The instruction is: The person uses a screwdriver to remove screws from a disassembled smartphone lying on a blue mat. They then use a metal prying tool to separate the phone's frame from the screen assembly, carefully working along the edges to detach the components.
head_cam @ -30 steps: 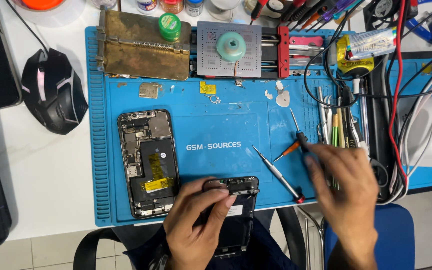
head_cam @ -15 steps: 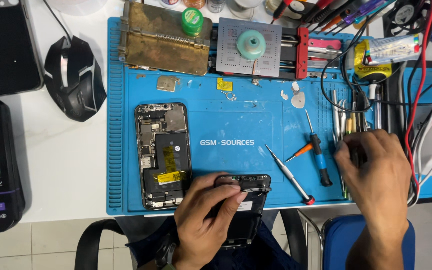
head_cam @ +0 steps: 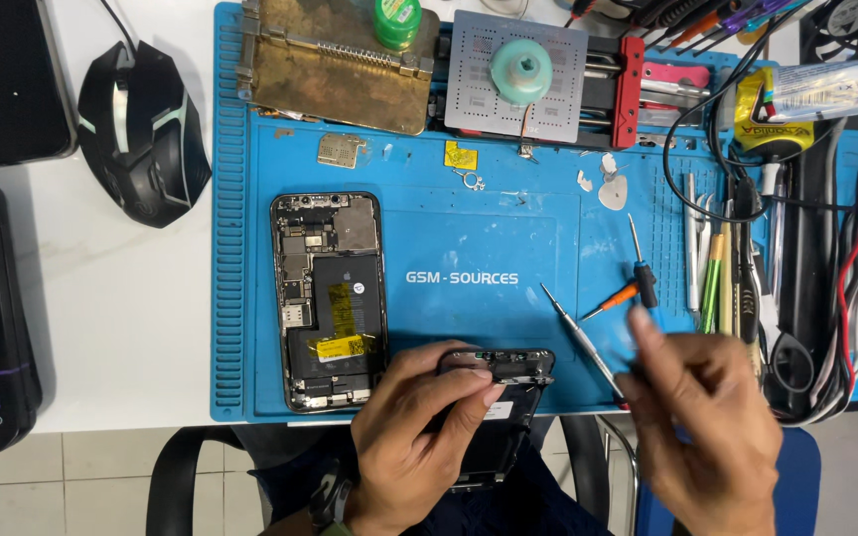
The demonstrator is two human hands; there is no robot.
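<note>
1. Left hand (head_cam: 414,437) at 6 o'clock of the view, fingers curled and pinching the top edge of a dark phone screen panel (head_cam: 500,397), thumb pressed on its near face.
2. Screen panel tilted over the near edge of the blue work mat (head_cam: 469,238), lower end hanging past the table (head_cam: 111,298).
3. Right hand (head_cam: 702,427) at 4 o'clock, fingers loosely bunched; whether anything is pinched inside, cannot tell.
4. Thin silver screwdriver (head_cam: 578,337) just at 10 o'clock of the right hand, lying on the mat; orange-tipped screwdriver (head_cam: 638,278) at 12 o'clock of that hand.
5. Opened phone body (head_cam: 330,298) flat on the mat at 11 o'clock of the left hand, insides up.
6. Black mouse (head_cam: 141,134) at 10 o'clock, off the mat.
7. Row of tweezers (head_cam: 712,268) at 3 o'clock of the mat.
</note>
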